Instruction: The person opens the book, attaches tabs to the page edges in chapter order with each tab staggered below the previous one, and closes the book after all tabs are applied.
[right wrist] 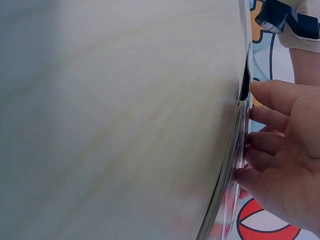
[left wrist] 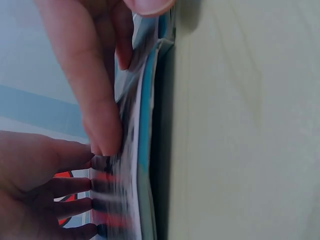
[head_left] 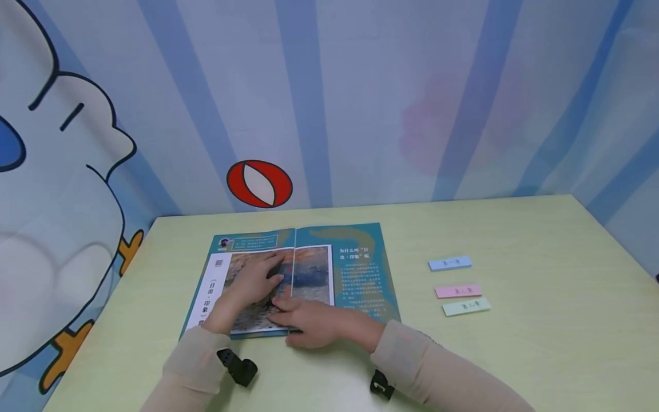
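An open magazine [head_left: 362,274] lies on the table, a painting spread across its two pages. My left hand [head_left: 252,283] rests on the left page, its fingers reaching toward the centre fold. Lower down, near the bottom edge by the fold, my right hand [head_left: 316,323] touches the printed picture with spread fingers. In the left wrist view, fingertips of the left hand [left wrist: 30,190] meet the page, and the right hand [left wrist: 82,65] comes down beside them. The right wrist view shows the left hand [right wrist: 295,135] from the palm side, fingertips at the page surface.
Right of the magazine lie three labelled strips: a blue strip [head_left: 449,264], a pink strip [head_left: 457,291] and a pale green strip [head_left: 466,306]. A striped backdrop [head_left: 355,114] with cartoon figures stands behind the light table [head_left: 556,274].
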Motion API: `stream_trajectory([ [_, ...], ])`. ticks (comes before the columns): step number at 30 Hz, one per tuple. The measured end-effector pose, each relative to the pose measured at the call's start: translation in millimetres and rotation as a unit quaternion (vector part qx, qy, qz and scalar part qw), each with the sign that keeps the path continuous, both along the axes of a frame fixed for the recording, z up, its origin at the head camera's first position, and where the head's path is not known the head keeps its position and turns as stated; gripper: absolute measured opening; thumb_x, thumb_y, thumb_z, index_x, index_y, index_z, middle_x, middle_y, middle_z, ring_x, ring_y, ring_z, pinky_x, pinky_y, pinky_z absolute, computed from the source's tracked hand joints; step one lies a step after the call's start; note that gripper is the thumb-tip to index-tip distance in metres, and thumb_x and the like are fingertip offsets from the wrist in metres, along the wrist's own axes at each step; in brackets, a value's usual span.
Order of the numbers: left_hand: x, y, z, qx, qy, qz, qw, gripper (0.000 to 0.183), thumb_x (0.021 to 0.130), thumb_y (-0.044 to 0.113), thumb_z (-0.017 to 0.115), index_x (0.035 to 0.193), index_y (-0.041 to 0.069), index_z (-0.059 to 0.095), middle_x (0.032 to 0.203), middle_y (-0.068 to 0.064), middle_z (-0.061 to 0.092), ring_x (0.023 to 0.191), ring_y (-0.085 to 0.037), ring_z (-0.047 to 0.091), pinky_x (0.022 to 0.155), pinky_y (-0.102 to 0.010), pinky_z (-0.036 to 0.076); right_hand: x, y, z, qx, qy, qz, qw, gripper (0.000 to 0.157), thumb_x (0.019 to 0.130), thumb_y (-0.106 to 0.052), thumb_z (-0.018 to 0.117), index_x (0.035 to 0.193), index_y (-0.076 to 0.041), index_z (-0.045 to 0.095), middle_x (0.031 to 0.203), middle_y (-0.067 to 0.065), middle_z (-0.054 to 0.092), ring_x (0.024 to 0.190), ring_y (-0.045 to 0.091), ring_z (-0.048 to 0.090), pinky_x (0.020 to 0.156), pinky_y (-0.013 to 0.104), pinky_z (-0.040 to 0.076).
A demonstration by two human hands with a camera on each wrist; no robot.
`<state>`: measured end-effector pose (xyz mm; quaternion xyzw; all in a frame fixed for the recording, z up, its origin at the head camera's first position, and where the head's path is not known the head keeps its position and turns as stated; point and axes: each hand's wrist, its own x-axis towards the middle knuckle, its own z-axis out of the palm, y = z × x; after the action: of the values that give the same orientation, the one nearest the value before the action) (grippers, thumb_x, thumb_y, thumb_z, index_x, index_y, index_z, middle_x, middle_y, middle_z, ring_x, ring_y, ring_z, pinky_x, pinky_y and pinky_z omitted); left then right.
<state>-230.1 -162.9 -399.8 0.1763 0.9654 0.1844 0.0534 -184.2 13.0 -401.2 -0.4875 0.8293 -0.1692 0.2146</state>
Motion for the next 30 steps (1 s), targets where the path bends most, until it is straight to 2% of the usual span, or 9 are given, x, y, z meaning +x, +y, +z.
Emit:
stream_trajectory([
  [5, -1.0, 0.8, -0.9, -0.002, -0.003, -0.003, 1.0000, 0.051, 0.092, 0.014, 0.057, 0.140, 0.005, 0.041, 0.142, -0.021, 0.039, 0.131, -0.042, 0.031, 0.103, -0.061, 0.022, 0.0, 3.1, 0.8, 0.009, 0.012, 0.001, 1.000, 0.052, 0.098, -0.021, 0.049, 0.146, -0.011, 0.031, 0.153, 0.011, 0.016, 0.140, 0.020, 0.016, 0.109, 0.029, 0.026],
  [9, -1.2, 1.2, -2.1, -0.003, -0.004, -0.002, 1.0000, 0.051, 0.093, 0.014, 0.057, 0.141, 0.006, 0.041, 0.142, -0.020, 0.039, 0.131, -0.042, 0.030, 0.104, -0.061, 0.021, 1.1, 7.7, 1.6, 0.030, 0.068, 0.013, 0.997, 0.054, 0.097, -0.018, 0.051, 0.147, -0.015, 0.030, 0.153, 0.008, 0.018, 0.139, 0.018, 0.017, 0.108, 0.029, 0.028],
  [12, -1.3, 1.4, -2.5, 0.003, 0.000, 0.001, 1.0000, 0.051, 0.092, 0.013, 0.057, 0.140, 0.007, 0.042, 0.141, -0.020, 0.041, 0.131, -0.041, 0.031, 0.104, -0.061, 0.021, 1.5, 14.0, 2.7, 0.046, 0.096, 0.012, 0.994, 0.057, 0.095, -0.018, 0.053, 0.147, -0.020, 0.029, 0.153, 0.003, 0.019, 0.139, 0.017, 0.018, 0.108, 0.037, 0.028],
  [16, -1.5, 2.6, -2.4, 0.005, 0.007, 0.006, 1.0000, 0.051, 0.091, 0.013, 0.058, 0.140, 0.008, 0.043, 0.141, -0.019, 0.041, 0.131, -0.040, 0.032, 0.104, -0.059, 0.022, 1.6, 26.8, 4.0, 0.053, 0.086, -0.005, 0.995, 0.057, 0.094, -0.018, 0.056, 0.146, -0.023, 0.032, 0.153, 0.000, 0.022, 0.140, 0.017, 0.018, 0.109, 0.045, 0.024],
  [20, -0.5, 4.5, -2.0, 0.004, 0.021, 0.004, 0.9998, 0.050, 0.090, 0.013, 0.060, 0.138, 0.007, 0.046, 0.140, -0.019, 0.042, 0.130, -0.039, 0.034, 0.104, -0.058, 0.025, 1.4, 42.6, 4.0, 0.044, 0.081, -0.004, 0.996, 0.053, 0.094, -0.018, 0.056, 0.144, -0.019, 0.038, 0.151, 0.003, 0.026, 0.139, 0.019, 0.020, 0.110, 0.039, 0.023],
  [23, -0.2, 5.5, -2.5, 0.001, 0.036, -0.001, 0.9993, 0.047, 0.090, 0.013, 0.061, 0.134, 0.006, 0.050, 0.138, -0.020, 0.044, 0.128, -0.040, 0.036, 0.103, -0.058, 0.027, 1.2, 55.4, 3.9, 0.031, 0.094, 0.002, 0.995, 0.051, 0.093, -0.019, 0.058, 0.141, -0.015, 0.042, 0.149, 0.008, 0.030, 0.138, 0.022, 0.025, 0.110, 0.035, 0.025],
  [30, 1.7, 9.3, -3.2, 0.000, 0.065, -0.003, 0.9979, 0.043, 0.089, 0.015, 0.063, 0.130, 0.008, 0.055, 0.133, -0.016, 0.050, 0.125, -0.037, 0.041, 0.102, -0.057, 0.029, 2.7, 81.9, 5.0, 0.000, 0.117, -0.015, 0.993, 0.049, 0.089, -0.020, 0.064, 0.135, -0.011, 0.050, 0.143, 0.014, 0.040, 0.131, 0.027, 0.036, 0.104, 0.037, 0.034],
])
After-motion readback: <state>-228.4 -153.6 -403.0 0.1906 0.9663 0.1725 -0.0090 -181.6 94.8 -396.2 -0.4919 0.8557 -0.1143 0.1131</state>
